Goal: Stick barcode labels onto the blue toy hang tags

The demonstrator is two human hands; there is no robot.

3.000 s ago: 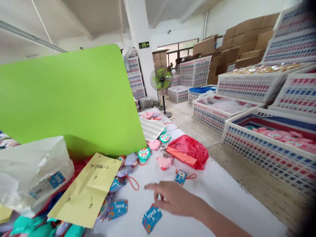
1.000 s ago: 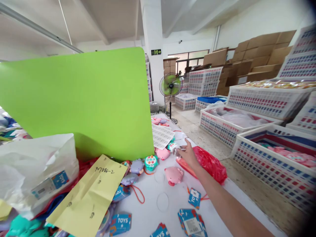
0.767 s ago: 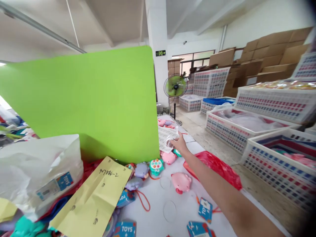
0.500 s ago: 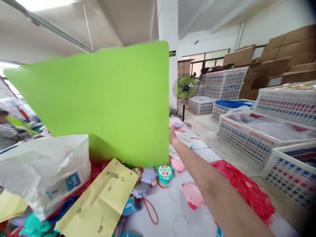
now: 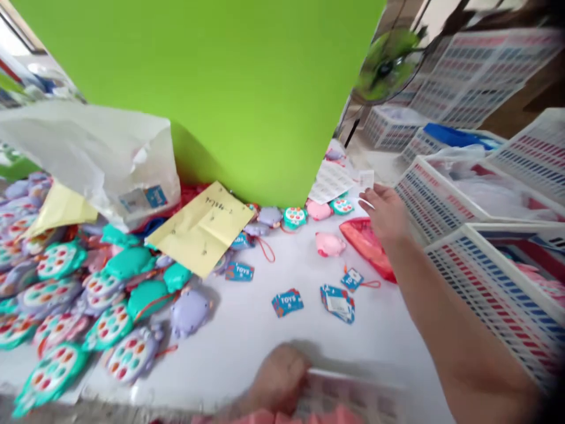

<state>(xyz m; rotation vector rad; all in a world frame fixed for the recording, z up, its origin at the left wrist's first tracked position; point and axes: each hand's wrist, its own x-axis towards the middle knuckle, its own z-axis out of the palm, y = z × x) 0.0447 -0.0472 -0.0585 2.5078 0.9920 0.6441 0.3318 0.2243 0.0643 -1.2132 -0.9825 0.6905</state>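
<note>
Gripping near sheet (image 5: pixel 357 396) with left hand (image 5: pixel 282 376); cannot tell right hand's (image 5: pixel 386 213) grip; see cards (image 5: pixel 288 302) stacked, pink toy (image 5: pixel 330 244) seemingly untagged.

White tabletop (image 5: pixel 251 335) is pretty busy: big heap of teal, purple and pink toys (image 5: pixel 132 263) on the left, blue TOYS cards (image 5: pixel 288 302) around the middle (one stack's got a white label (image 5: pixel 339 305) showing), a lone pink toy (image 5: pixel 329 244) farther back, red plastic bag (image 5: pixel 366 246) to its right.

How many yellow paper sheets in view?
2: one handwritten yellow paper sheet at the white plastic bag's right; one plain-looking yellow paper sheet at its left, over multicoloured toys. More may be hidden underneath.
</note>
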